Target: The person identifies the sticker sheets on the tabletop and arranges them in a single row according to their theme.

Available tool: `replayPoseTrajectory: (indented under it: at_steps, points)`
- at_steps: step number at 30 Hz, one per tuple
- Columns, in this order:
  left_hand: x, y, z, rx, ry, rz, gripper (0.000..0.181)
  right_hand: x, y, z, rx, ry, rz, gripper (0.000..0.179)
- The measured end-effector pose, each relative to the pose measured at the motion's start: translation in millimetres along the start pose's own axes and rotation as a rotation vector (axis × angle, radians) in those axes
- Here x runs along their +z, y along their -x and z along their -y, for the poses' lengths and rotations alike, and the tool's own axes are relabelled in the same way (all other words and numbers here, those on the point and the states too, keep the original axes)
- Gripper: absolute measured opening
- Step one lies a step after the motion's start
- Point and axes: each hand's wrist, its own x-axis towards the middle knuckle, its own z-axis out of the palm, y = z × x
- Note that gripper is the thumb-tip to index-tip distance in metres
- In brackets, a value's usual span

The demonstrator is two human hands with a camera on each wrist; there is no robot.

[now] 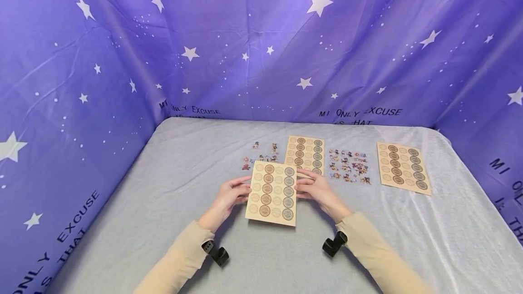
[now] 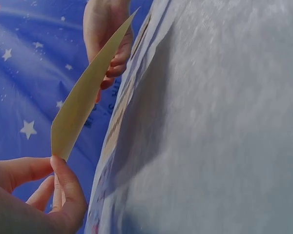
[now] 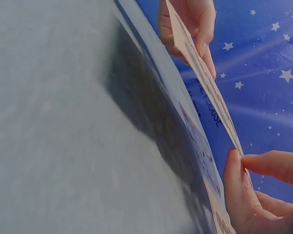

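Both hands hold up a tan sticker sheet (image 1: 271, 194) printed with columns of round labels, some pale, some reddish brown, some grey. The left hand (image 1: 228, 195) pinches its left edge between thumb and fingers. At the opposite edge, the right hand (image 1: 320, 190) pinches the sheet the same way. In the left wrist view the sheet (image 2: 85, 95) is lifted over the table and casts a shadow on the cloth. Its thin edge shows in the right wrist view, with the right hand's thumb and fingers (image 3: 271, 165) meeting on it.
Behind the held sheet lies another tan label sheet (image 1: 306, 151), partly covered by it. A clear sheet of small cartoon stickers (image 1: 349, 166) and a third tan sheet (image 1: 404, 167) lie to the right. More cartoon stickers (image 1: 261, 158) lie at the left on the grey cloth (image 1: 184, 149).
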Motion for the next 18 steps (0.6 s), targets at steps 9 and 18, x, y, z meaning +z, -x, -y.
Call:
replayPoseTrajectory:
  at_steps: [9,18]
  points:
    - [-24.5,0.8,-2.4,-0.012,-0.006,-0.038,0.044,27.1,-10.7,-3.0,0.010,0.008,-0.017,0.059]
    - [-50.3,3.8,-1.7,-0.028,-0.006,-0.078,0.046,53.9,-21.4,-6.9,0.005,-0.010,-0.021,0.056]
